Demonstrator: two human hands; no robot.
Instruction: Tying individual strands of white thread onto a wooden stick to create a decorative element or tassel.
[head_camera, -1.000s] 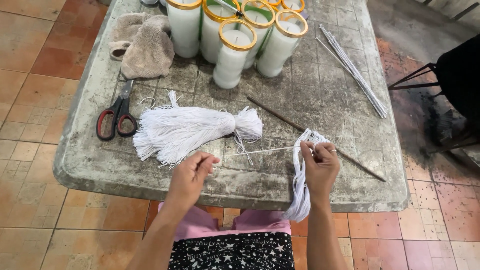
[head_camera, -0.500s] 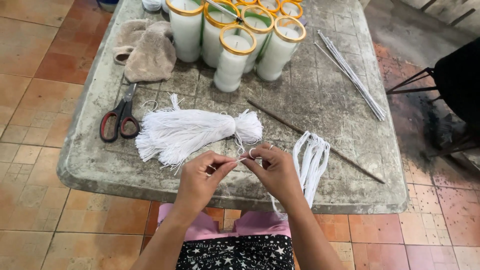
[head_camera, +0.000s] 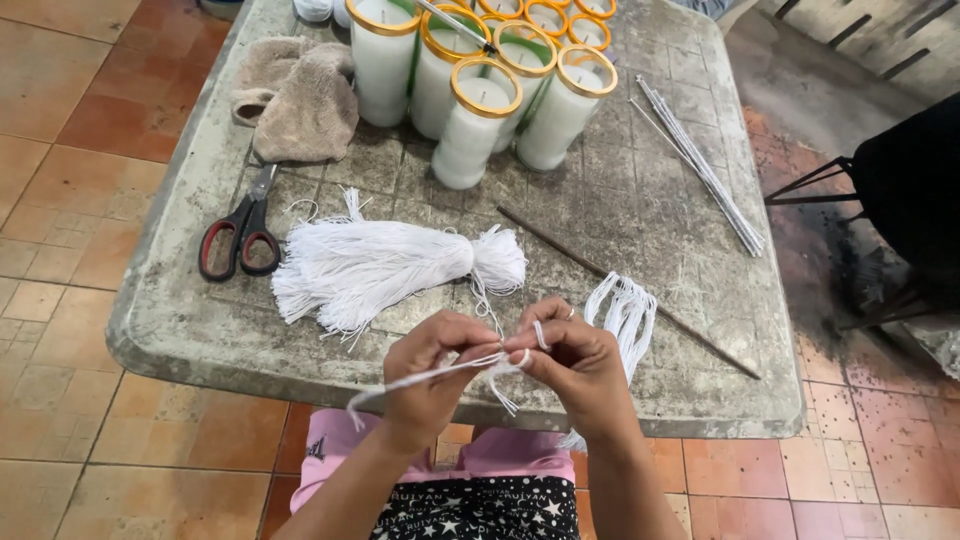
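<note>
the left hand (head_camera: 435, 365) and right hand (head_camera: 575, 365) had come together over the table's (head_camera: 640, 200) near edge. both sets of fingers were pinched tight on one white string (head_camera: 425, 381), so the stretched string now hung slack.

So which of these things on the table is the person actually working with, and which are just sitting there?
In use:
- white string, pinched between left hand and right hand
- loose white strands hanging behind the right hand

Lying about:
- tied bundle of white strings
- scissors
- glass candles
- beige cloth
- thin brown stick
- white rods
</note>
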